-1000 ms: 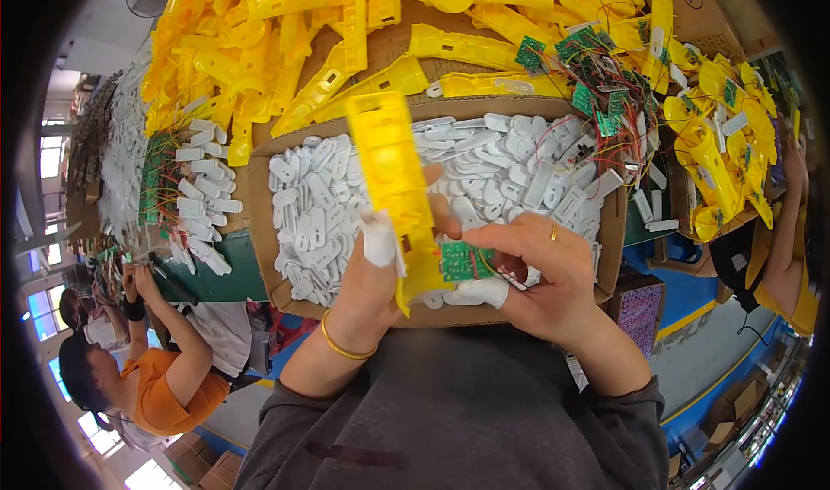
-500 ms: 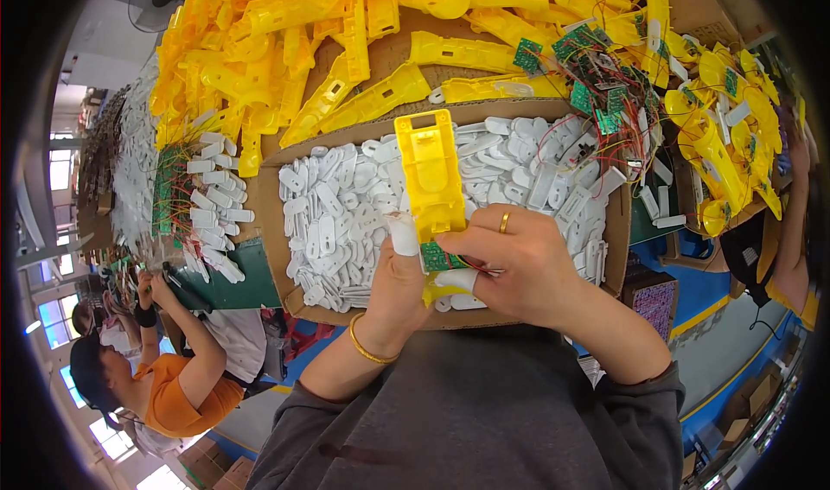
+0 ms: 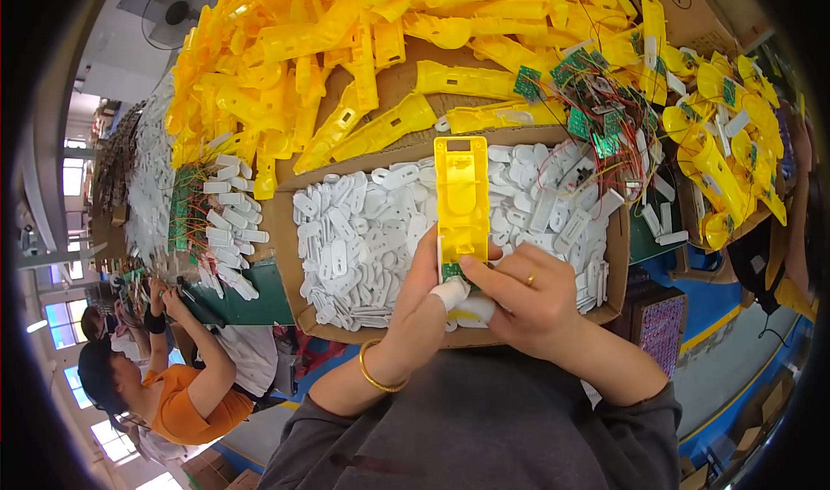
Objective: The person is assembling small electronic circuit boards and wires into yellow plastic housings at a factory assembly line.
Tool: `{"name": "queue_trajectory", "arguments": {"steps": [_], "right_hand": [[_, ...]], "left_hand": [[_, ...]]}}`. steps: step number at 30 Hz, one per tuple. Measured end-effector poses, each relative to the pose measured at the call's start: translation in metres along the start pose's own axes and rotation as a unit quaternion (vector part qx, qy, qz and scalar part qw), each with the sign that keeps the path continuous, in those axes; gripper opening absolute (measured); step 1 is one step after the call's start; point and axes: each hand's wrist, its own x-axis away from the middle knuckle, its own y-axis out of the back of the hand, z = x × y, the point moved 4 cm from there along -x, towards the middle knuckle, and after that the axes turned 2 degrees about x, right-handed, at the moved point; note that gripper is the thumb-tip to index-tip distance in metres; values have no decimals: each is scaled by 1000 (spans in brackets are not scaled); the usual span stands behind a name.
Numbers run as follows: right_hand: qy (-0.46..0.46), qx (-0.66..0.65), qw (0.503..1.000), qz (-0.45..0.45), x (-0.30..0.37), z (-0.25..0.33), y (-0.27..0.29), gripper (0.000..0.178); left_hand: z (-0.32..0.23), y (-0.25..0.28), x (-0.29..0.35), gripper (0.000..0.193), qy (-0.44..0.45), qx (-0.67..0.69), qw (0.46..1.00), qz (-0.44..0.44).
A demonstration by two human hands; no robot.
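At frame centre, a long yellow plastic shell (image 3: 462,179) is clamped by the left hand (image 3: 419,315), apparently for steadiness, while a small green circuit board (image 3: 450,270) is touched by the right hand (image 3: 540,304), its grip unclear.

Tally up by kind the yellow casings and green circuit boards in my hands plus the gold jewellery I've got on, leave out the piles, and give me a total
Yellow casing: 1
Green circuit board: 1
Gold bracelet: 1
Gold ring: 1
Total: 4
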Motion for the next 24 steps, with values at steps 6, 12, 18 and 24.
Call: {"name": "queue_trajectory", "arguments": {"steps": [6, 12, 18, 24], "right_hand": [[-238, -407, 882, 27, 6, -31, -10, 46], [-367, -570, 732, 76, 14, -28, -20, 30], [-404, -572, 709, 85, 20, -47, -42, 27], [-381, -616, 689, 40, 4, -43, -32, 37]], "left_hand": [[-5, -13, -2, 62, -41, 0, 998, 54], [-3, -9, 1, 56, -109, -280, 953, 29], [4, -4, -9, 46, -167, -406, 898, -10], [5, -4, -23, 52, -107, -209, 972, -25]]}}
